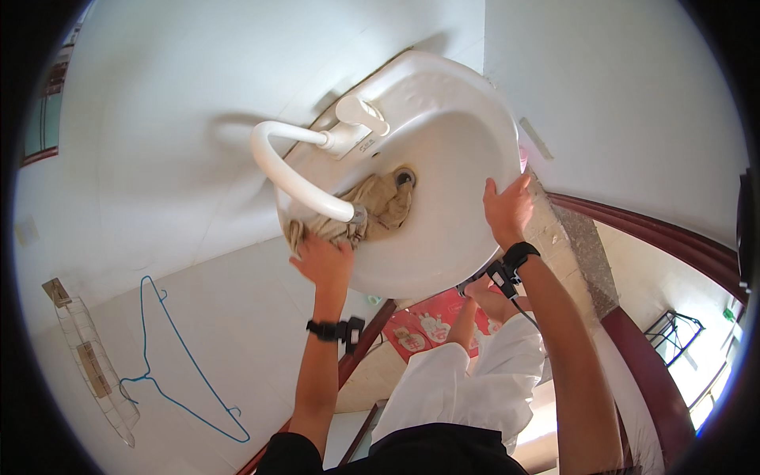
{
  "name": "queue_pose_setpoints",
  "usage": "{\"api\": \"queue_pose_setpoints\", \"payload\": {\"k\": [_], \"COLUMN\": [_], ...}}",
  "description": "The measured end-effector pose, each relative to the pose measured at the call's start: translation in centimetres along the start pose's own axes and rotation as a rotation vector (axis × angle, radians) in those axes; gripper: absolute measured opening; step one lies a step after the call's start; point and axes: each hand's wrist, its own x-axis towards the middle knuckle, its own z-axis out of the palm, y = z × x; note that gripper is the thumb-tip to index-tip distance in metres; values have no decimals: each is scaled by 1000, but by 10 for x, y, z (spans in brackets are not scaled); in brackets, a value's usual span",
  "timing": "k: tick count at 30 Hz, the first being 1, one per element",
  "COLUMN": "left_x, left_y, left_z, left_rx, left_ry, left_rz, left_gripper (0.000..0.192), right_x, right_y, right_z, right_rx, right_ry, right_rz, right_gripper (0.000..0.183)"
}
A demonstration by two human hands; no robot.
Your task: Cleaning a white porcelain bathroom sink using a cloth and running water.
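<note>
A bunched, wet-looking khaki cloth (389, 205) lies in the white ceramic washbasin (451, 237), reaching from the drain to the basin's left side. My left hand (323, 258) is at the cloth's left end, by the basin's near left rim; its fingertips are partly hidden against the fabric, so whether they grip it is unclear. Above the cloth arches the white faucet spout (297, 184), its tip covering part of the fabric. The faucet's lever handle (362, 113) stands at the back rim. My right hand (510, 205), thumb and fingers apart, is at the basin's right rim and holds nothing.
A blue wire hanger (184, 344) hangs on the wall at lower left, beside a wire rack (95, 368). On the floor below the basin lies a red patterned mat (421, 326). A dark red door frame (647, 225) runs along the right.
</note>
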Motion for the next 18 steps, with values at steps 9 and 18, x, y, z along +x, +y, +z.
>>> {"api": "queue_pose_setpoints", "payload": {"k": [9, 18], "left_x": [20, 69], "left_y": [-1, -12], "left_z": [2, 18], "left_rx": [-39, -187], "left_ry": [-38, 351], "left_rz": [-41, 399], "left_gripper": [89, 90], "right_x": [-1, -2], "right_y": [2, 1], "right_z": [5, 2], "right_rx": [10, 3], "right_ry": [12, 18], "right_rz": [-41, -13], "right_gripper": [53, 52]}}
